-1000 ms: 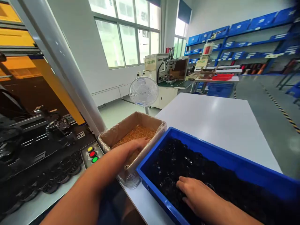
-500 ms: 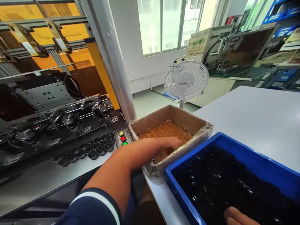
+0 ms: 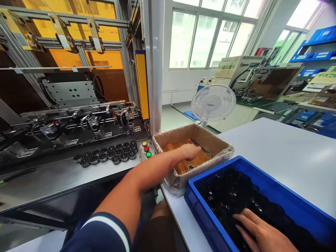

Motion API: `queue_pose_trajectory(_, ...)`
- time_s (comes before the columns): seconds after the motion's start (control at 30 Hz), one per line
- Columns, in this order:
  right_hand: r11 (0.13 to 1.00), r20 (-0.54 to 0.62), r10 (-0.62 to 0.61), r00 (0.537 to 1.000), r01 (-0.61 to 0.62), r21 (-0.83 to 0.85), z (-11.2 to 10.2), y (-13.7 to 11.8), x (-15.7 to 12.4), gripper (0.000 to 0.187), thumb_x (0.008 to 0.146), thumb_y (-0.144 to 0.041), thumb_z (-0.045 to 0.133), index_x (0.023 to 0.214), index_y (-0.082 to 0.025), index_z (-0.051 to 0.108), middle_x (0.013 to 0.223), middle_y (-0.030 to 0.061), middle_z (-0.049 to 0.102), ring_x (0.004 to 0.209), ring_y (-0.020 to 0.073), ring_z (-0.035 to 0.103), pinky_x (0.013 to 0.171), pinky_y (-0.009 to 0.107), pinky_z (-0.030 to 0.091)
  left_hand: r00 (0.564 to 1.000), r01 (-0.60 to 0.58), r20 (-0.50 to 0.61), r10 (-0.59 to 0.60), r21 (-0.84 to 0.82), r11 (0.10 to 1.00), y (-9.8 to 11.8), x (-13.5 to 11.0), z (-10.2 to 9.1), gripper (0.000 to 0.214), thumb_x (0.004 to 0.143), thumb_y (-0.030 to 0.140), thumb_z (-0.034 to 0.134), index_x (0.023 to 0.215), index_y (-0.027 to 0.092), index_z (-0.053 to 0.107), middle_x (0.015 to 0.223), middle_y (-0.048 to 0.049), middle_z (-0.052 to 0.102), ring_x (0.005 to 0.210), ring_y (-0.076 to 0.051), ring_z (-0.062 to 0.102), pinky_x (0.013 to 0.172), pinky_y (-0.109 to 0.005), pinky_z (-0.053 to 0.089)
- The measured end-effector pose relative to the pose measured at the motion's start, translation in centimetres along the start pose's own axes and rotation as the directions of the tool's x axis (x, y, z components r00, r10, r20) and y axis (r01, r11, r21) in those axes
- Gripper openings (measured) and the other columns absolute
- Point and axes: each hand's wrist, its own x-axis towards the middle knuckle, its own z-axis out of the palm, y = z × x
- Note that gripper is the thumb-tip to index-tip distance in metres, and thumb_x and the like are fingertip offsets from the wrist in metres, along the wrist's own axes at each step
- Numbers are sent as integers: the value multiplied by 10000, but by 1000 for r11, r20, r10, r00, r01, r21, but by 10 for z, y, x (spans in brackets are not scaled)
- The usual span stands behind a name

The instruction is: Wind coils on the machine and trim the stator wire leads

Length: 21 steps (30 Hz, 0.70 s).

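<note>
My left hand (image 3: 187, 154) reaches into a plastic-lined cardboard box (image 3: 223, 144) filled with small orange-brown parts (image 3: 201, 158). Its fingers curl down into the parts and are hidden, so what they hold I cannot make out. My right hand (image 3: 258, 231) lies in a blue plastic bin (image 3: 207, 217) on a heap of small black parts (image 3: 236, 192), fingers stretched out and flat. The box stands touching the bin's left end, on the near corner of a white table (image 3: 288, 154).
To the left is a machine bed with a row of black round parts (image 3: 107, 156) and a panel of yellow, red and green buttons (image 3: 146, 149). A steel post (image 3: 154, 66) rises behind the box. A small white fan (image 3: 213, 104) stands beyond it.
The view has swung left toward the machine. My left hand has stayed in the cardboard box. My right hand has come further into sight in the blue bin, fingers flat.
</note>
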Motion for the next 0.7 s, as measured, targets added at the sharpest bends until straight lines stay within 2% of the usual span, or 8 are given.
queue_pose_trajectory(0.1,999,11,43,999,-43,-2,-7,-11,4,256,953,-256,466,1034,-176,695,898,86,731,681,196,745,601,286,627,995,-64,-82,50,-176,982,5,-59,-6,346,903,196,667,1241,147,608,1230,-107,659,1051,-211,661,914,-386,568)
queue_pose_trajectory(0.23,997,-9,72,997,-72,17,-24,-29,19,218,958,-203,471,981,-158,683,882,82,689,695,196,708,643,323,603,977,-149,-203,63,-443,884,15,-178,12,367,934,215,607,1279,97,566,1204,-175,637,956,-199,679,795,-302,596)
queue_pose_trajectory(0.27,997,-46,79,996,-78,21,-30,-34,24,205,953,-194,485,970,-153,684,889,87,679,680,189,691,629,321,593,963,-172,-269,-12,-651,739,17,-204,19,355,918,218,634,1257,119,596,1234,-177,630,1008,-223,679,822,-320,600)
queue_pose_trajectory(0.33,995,-134,80,988,-72,65,-42,-50,36,164,941,-178,524,966,-150,684,886,87,661,667,172,661,611,307,575,955,-187,-268,-124,-874,448,21,-244,34,341,871,218,709,1207,183,665,1261,-138,638,1023,-214,687,872,-325,597)
queue_pose_trajectory(0.4,986,-220,61,974,-25,162,-55,-74,47,130,926,-144,561,997,-155,670,889,81,663,696,160,652,619,286,568,962,-155,-201,-186,-959,237,29,-265,43,335,828,195,763,1159,221,717,1215,-102,686,986,-188,706,899,-308,592)
queue_pose_trajectory(0.47,964,-292,-6,956,83,252,-65,-104,54,142,907,-106,586,1016,-165,654,896,79,674,754,162,659,668,284,573,964,-123,-151,-217,-983,137,39,-273,47,349,808,172,785,1147,238,737,1157,-85,733,941,-168,725,892,-281,594)
queue_pose_trajectory(0.57,880,-334,-91,938,233,414,-73,-148,53,170,883,-61,611,1012,-166,652,904,87,690,835,170,672,748,299,582,961,-102,-116,-249,-992,71,54,-274,48,374,791,149,798,1151,236,746,1130,-88,767,902,-159,742,863,-256,601)
queue_pose_trajectory(0.7,778,-332,-58,941,251,576,-74,-177,38,206,869,-49,645,1043,-155,674,905,87,679,842,159,667,740,279,591,964,-42,-42,-264,-999,4,72,-273,52,407,659,82,873,1040,196,789,1028,-91,806,820,-167,762,781,-241,623)
